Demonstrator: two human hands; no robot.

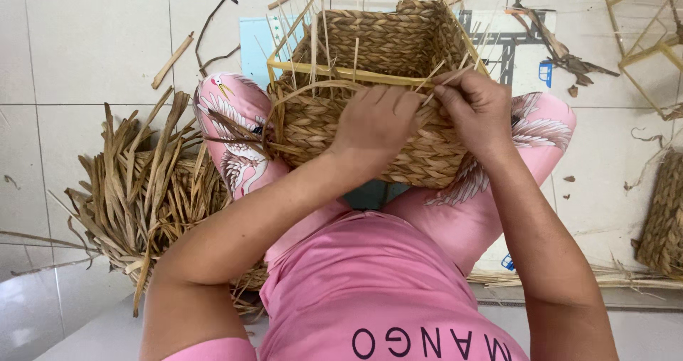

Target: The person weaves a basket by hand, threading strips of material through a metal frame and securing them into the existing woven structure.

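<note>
Head view: the woven basket [370,98] rests on the person's lap at 12 o'clock from the pink shirt [370,297]. Its near wall is partly hidden behind both hands, and its base is out of sight. The mouth opens upward and its long axis runs 9 to 3 o'clock. The left hand [377,123] presses curled over the near wall; the right hand [478,105] pinches thin straw strands [445,75] at the rim. Dried leaves [149,190] lie at 9 o'clock.
</note>
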